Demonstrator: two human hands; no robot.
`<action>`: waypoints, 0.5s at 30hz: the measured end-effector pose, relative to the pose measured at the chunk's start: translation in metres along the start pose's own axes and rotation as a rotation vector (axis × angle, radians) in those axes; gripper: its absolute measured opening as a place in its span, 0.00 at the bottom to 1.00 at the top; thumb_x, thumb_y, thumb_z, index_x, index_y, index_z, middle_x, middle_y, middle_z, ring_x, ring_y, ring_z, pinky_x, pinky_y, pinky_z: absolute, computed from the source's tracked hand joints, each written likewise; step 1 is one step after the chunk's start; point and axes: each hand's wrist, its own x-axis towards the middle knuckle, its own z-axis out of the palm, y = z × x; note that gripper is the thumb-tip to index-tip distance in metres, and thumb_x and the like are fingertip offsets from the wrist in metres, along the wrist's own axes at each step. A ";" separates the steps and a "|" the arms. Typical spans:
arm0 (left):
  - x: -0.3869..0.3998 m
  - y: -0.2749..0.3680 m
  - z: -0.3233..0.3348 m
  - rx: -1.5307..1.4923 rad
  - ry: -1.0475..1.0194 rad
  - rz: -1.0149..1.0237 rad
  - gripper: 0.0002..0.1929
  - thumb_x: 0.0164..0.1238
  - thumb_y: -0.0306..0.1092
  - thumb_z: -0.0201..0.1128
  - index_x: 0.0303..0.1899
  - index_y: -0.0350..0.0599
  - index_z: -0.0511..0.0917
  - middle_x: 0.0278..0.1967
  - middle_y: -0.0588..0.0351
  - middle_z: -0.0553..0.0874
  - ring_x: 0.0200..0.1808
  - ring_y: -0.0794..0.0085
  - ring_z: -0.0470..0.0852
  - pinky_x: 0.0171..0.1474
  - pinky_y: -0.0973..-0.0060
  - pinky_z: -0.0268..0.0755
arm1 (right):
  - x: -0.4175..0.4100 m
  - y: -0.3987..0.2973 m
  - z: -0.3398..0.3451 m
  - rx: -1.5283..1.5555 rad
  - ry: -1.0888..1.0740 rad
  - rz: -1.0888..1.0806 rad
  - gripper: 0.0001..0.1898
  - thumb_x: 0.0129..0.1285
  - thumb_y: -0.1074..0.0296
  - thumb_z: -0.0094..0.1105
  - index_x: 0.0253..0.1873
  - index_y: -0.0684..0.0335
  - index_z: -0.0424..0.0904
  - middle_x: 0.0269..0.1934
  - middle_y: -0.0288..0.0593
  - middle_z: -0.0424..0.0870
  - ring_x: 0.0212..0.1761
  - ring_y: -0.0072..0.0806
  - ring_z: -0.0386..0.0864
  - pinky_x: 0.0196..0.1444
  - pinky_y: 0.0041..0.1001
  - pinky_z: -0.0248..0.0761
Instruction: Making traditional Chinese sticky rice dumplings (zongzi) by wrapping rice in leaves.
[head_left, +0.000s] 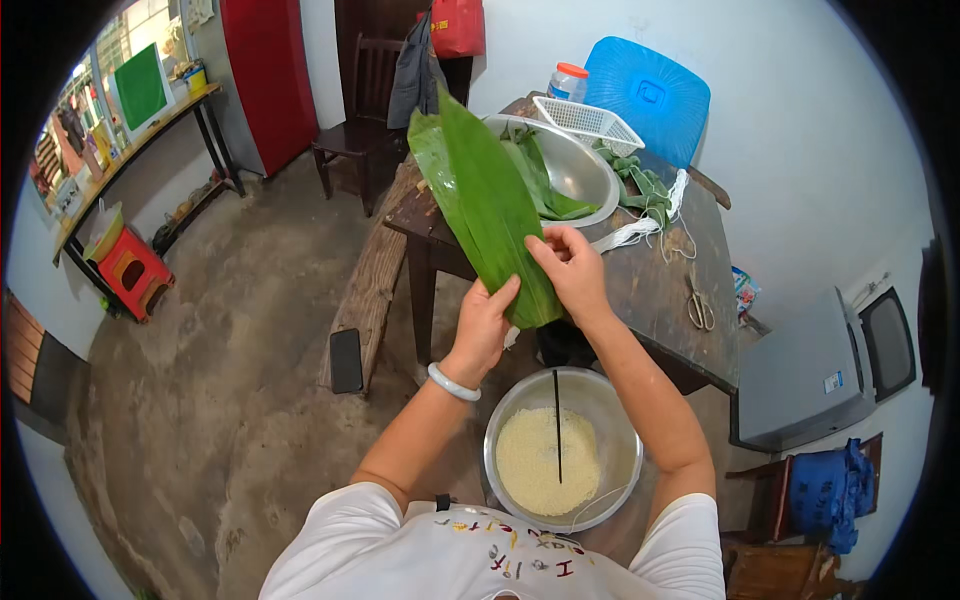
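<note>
Broad green leaves (495, 217), overlapping lengthwise, are held up in front of me between both hands. My left hand (484, 322) pinches their lower left edge, thumb on top. At the right edge, my right hand (571, 270) grips them between thumb and bent fingers. Below my hands stands a metal basin (626, 442) of pale rice grains (536, 465), with a dark thin stick (558, 427) across it. Behind the held leaves, a larger metal bowl (592, 165) on the table contains more green leaves (559, 199), partly hidden.
On the dark wooden table (645, 292) lie scissors (700, 309), white string (630, 234) and leaf-wrapped bundles (645, 187). A white plastic basket (589, 124) sits by the bowl. A phone (346, 361) rests on the wooden bench (375, 277) to the left.
</note>
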 end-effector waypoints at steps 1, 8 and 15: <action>-0.004 -0.003 0.000 -0.018 -0.015 -0.055 0.13 0.76 0.30 0.55 0.58 0.42 0.75 0.52 0.57 0.83 0.52 0.71 0.83 0.55 0.67 0.78 | -0.002 0.005 -0.001 0.200 -0.050 0.065 0.11 0.65 0.65 0.67 0.44 0.67 0.82 0.32 0.33 0.83 0.32 0.16 0.77 0.38 0.20 0.71; -0.012 0.008 -0.002 0.069 0.041 -0.144 0.14 0.73 0.31 0.58 0.57 0.41 0.75 0.51 0.57 0.84 0.51 0.71 0.83 0.54 0.68 0.78 | -0.026 0.000 -0.010 -0.008 -0.028 -0.123 0.06 0.63 0.72 0.66 0.40 0.69 0.83 0.33 0.36 0.82 0.32 0.18 0.78 0.36 0.21 0.71; 0.000 0.029 -0.009 0.005 0.080 -0.014 0.14 0.78 0.35 0.54 0.57 0.41 0.75 0.53 0.54 0.83 0.53 0.69 0.83 0.55 0.68 0.78 | -0.053 0.006 -0.031 0.146 -0.126 0.108 0.04 0.63 0.73 0.66 0.38 0.68 0.82 0.30 0.30 0.81 0.30 0.13 0.74 0.34 0.20 0.69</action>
